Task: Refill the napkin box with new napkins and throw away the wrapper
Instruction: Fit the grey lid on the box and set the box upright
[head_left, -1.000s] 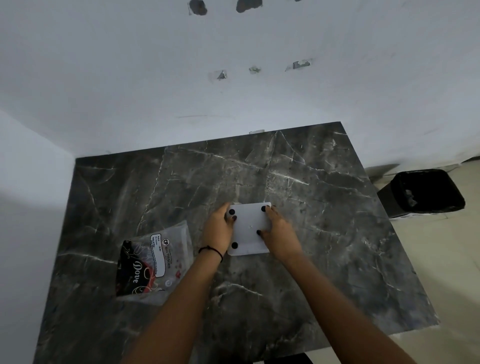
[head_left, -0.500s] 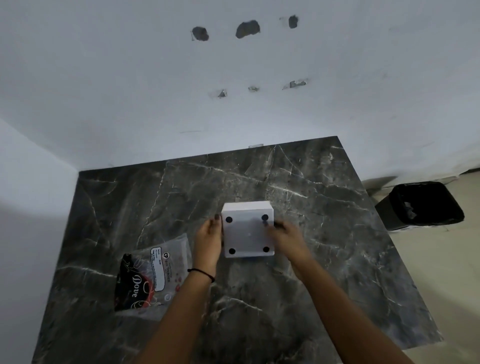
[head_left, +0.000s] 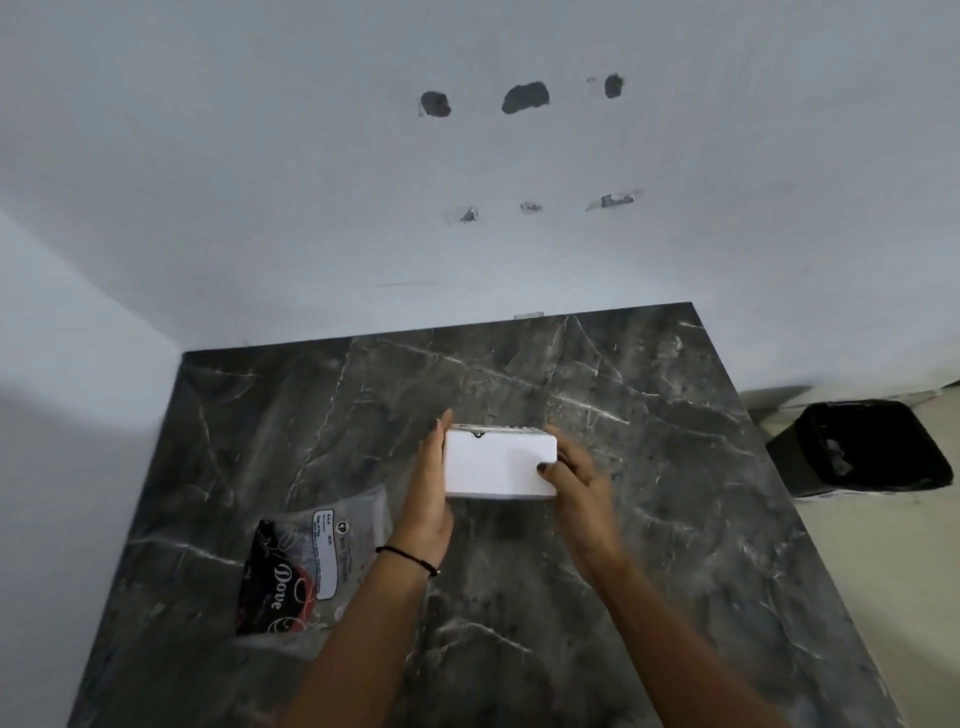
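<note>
Head view: two bare hands over a dark grey marble table (head_left: 649, 519) with thin white veins. Left hand (head_left: 426, 499) flat against the left end of a white box-shaped napkin holder (head_left: 498, 465), fingers straight and pointing away. Right hand (head_left: 576, 478) cupped round the right end, dark-painted thumbnail pressed on the plain white side facing the camera. Napkin holder gripped between both hands and tipped on its side; touching the table or lifted a little, cannot tell. Thin strip along its far edge showing, with one small dark mark. Nothing of its inside to see from here. Thin black string bracelet (head_left: 410, 558) round the left wrist.

Down and to the left of the left hand, a clear plastic napkin pack with a black and red printed front (head_left: 306, 566), lying flat on the table, near the left forearm but not touching the hand. White label with small print on it, too small to read, and the word "Dove" in curly white letters.

Far to the right of the right hand, off the table and on the pale floor (head_left: 883, 597), a black square bin with a black bag liner (head_left: 862, 449). A few small pale bits inside it, too dim to tell what.

Beyond the hands, a white wall (head_left: 311, 182) with three dark holes (head_left: 524, 97) and some chipped spots lower down. Nothing between the hands and the pack, and only bare table toward the bin.
</note>
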